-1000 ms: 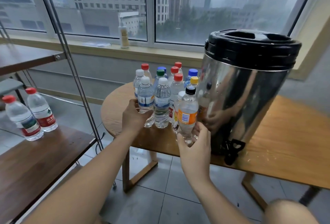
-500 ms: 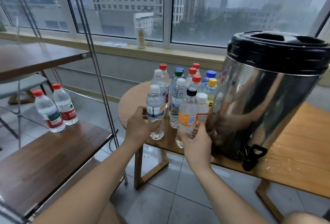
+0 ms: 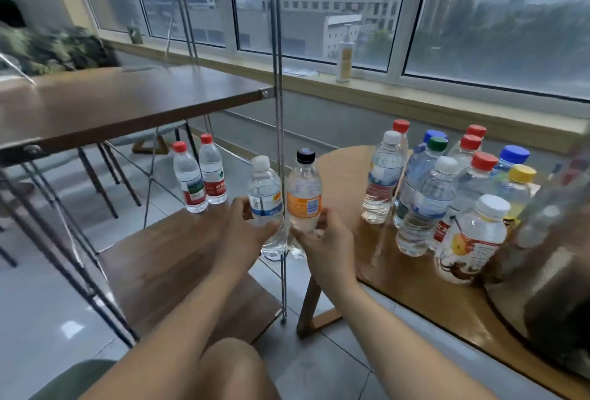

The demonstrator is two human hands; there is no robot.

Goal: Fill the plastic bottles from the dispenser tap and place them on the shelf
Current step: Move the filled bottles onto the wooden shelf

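Now, head view: my left hand (image 3: 242,227) grips the white-cap bottle (image 3: 265,195), my right hand (image 3: 322,240) the black-cap bottle (image 3: 303,195). Both are upright, side by side, off any surface, between shelf (image 3: 166,259) and table (image 3: 344,176). Two red-cap bottles (image 3: 191,185) stand on the shelf beyond my left hand. Right of my right hand, more bottles (image 3: 424,195) crowd the table beside the dispenser (image 3: 549,240).
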